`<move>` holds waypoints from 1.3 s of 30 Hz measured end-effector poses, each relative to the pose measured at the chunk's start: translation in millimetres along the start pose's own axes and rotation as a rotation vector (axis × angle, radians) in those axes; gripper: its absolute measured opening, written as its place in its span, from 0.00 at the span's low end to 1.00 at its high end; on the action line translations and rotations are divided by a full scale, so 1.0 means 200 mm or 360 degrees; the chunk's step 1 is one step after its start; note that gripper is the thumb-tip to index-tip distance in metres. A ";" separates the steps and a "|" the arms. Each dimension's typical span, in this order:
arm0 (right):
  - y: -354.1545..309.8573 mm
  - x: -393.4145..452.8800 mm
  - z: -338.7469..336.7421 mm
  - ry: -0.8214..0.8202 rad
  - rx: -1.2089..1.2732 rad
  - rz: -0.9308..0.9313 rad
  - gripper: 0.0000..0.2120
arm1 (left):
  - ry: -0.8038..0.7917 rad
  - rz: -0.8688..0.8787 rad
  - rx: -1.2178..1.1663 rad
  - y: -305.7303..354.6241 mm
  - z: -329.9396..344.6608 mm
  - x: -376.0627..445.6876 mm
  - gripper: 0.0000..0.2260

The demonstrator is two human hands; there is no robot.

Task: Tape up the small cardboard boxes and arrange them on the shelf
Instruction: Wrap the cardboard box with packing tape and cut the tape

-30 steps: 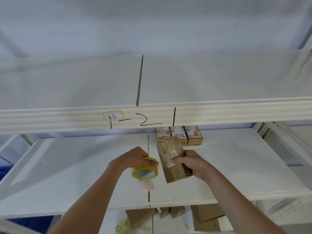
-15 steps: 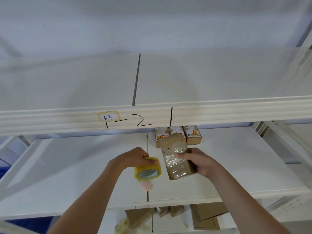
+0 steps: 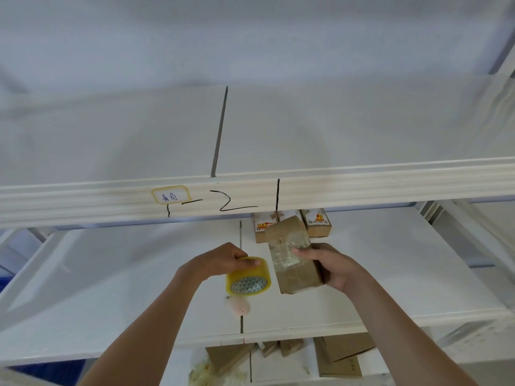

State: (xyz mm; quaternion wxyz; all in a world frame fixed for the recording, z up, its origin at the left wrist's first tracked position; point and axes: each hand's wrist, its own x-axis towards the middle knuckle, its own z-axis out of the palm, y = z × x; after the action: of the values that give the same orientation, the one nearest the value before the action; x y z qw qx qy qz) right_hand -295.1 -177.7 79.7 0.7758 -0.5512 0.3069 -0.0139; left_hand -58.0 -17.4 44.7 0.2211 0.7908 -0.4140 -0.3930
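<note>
**Cardboard box taped, heading for the shelf row**

Cardboard box [image 3: 296, 263], glossy with clear tape, is gripped in the right hand [image 3: 330, 264] above the middle shelf [image 3: 390, 274], its far end tipped toward the boxes already placed [image 3: 317, 225]. Set it down square beside that row, flaps pressed flat. The left hand [image 3: 223, 260] curls round the yellow tape roll [image 3: 248, 277]. Compared with a second ago, the box has swung further toward the row.
</note>
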 end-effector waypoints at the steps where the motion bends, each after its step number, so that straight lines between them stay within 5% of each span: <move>1: 0.00 0.00 0.00 -0.0017 0.0013 -0.0009 0.28 | -0.0019 0.0002 0.0001 0.01 0.00 0.00 0.19; 22: 0.07 0.01 0.09 -0.0032 0.0445 -0.0067 0.22 | 0.0089 0.0138 0.0201 0.13 0.02 0.01 0.28; 35: 0.11 0.06 0.13 0.0302 -0.0307 0.0085 0.28 | 0.0204 0.0078 0.0463 0.09 0.09 0.08 0.26; 39: 0.15 0.07 0.13 0.0310 -0.0268 0.0113 0.28 | 0.0180 0.0045 0.0561 0.06 0.10 0.10 0.27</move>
State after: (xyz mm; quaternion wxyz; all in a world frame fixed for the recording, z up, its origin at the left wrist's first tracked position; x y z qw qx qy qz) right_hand -279.6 -148.6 51.9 0.6933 -0.5991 0.4002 -0.0140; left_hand -73.6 -40.6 32.0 0.1075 0.8321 -0.4745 -0.2661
